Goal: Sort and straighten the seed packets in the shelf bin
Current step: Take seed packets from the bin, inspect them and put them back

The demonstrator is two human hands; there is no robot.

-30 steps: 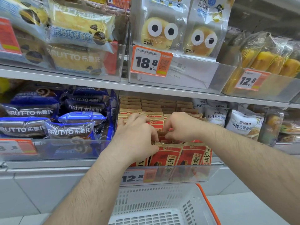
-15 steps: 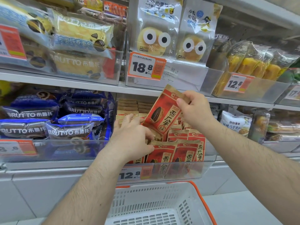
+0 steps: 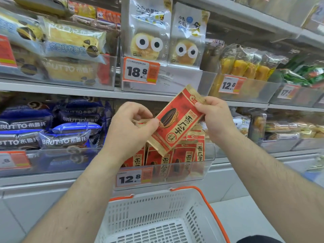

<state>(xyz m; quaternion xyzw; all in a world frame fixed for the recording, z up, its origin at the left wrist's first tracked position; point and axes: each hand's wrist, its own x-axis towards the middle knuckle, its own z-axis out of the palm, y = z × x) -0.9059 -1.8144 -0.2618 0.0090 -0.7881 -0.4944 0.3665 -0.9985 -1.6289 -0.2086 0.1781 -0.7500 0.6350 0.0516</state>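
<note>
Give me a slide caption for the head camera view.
Both hands, left hand and right hand, hold a tilted seed packet above the shelf bin.

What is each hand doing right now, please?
Left hand: pinching the lower left edge of the lifted seed packet.
Right hand: gripping the same packet's upper right corner.

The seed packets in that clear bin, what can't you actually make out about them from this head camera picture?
- Rear packets in the shelf bin: hidden in the head view by the left hand, right hand and the lifted seed packet.
- Front packets: lower halves blurred behind the bin wall and price tag.
- Lifted packet's small print: too small to read.
</note>
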